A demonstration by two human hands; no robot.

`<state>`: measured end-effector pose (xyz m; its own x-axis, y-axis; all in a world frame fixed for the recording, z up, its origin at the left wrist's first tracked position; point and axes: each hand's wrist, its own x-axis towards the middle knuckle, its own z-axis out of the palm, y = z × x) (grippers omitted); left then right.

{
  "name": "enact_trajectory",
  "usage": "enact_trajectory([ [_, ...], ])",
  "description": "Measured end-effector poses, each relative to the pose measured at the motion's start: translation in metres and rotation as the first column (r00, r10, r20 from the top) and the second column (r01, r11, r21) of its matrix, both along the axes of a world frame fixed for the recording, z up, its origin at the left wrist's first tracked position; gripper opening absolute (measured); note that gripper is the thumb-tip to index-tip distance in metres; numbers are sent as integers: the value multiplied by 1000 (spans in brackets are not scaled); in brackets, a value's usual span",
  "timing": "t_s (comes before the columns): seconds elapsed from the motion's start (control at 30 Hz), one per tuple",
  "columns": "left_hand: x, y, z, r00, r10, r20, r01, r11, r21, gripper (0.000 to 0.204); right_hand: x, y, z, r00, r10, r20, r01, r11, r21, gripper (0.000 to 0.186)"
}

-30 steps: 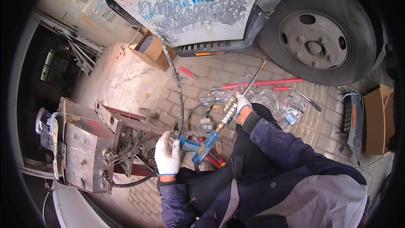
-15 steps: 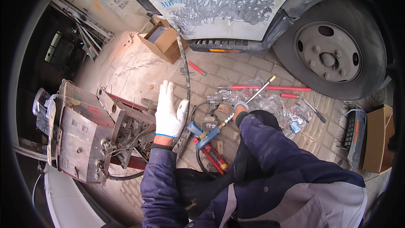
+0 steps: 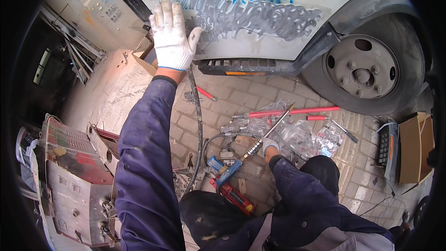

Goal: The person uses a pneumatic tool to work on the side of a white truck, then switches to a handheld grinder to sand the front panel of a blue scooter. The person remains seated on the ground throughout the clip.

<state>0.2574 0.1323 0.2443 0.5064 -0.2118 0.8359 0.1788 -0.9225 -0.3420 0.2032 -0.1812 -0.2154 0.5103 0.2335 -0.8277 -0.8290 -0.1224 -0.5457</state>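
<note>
My left hand wears a white knit glove with a blue cuff. Its fingers point up, the thumb stands apart, and the palm faces the white vehicle panel; whether it touches is unclear. Grey smears and blue marks cover that panel. Lower down, my gloved right hand is closed by the spring end of an air hammer, its fingers mostly hidden. This tool has a blue body, a coil spring and a long metal rod slanting up to the right. A red tool lies below the blue body.
A black hose runs down from the panel's edge. Clear plastic bags, a long red tube and a screwdriver lie on the paving. A wheel stands right, a worn metal machine left, a cardboard box far right.
My left hand has gone up and forward, from beside the hose to in front of the panel. The rod by my right hand has changed its tilt. The whole view has shifted.
</note>
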Motion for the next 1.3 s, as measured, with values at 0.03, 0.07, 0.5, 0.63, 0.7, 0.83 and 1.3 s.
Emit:
enact_trajectory([
  [0.03,18,7,8,998,-47,29,46,998,32,92,0,-5,1,998,47,48,-50,997,51,42],
  [0.07,35,11,14,994,-92,57,88,994,65,94,1,-9,3,1000,4,-22,-1,993,119,42],
  [0.5,100,-87,-83,752,-414,-513,562,810,169,69,8,-103,79,946,-12,323,8,1000,15,51],
  [0.63,95,-77,-73,617,-365,-697,634,756,164,68,-1,-136,80,841,11,541,102,978,-179,52],
  [0.7,89,-62,-55,627,-352,-695,626,759,180,71,-7,-159,70,870,-25,492,155,962,-226,52],
  [0.83,78,-23,-13,826,-200,-527,475,751,459,73,-36,-222,38,829,-91,551,310,896,-319,52],
  [1.3,94,11,-29,813,-325,-484,540,732,416,82,-121,-262,-1,827,516,225,-78,501,-862,35],
])
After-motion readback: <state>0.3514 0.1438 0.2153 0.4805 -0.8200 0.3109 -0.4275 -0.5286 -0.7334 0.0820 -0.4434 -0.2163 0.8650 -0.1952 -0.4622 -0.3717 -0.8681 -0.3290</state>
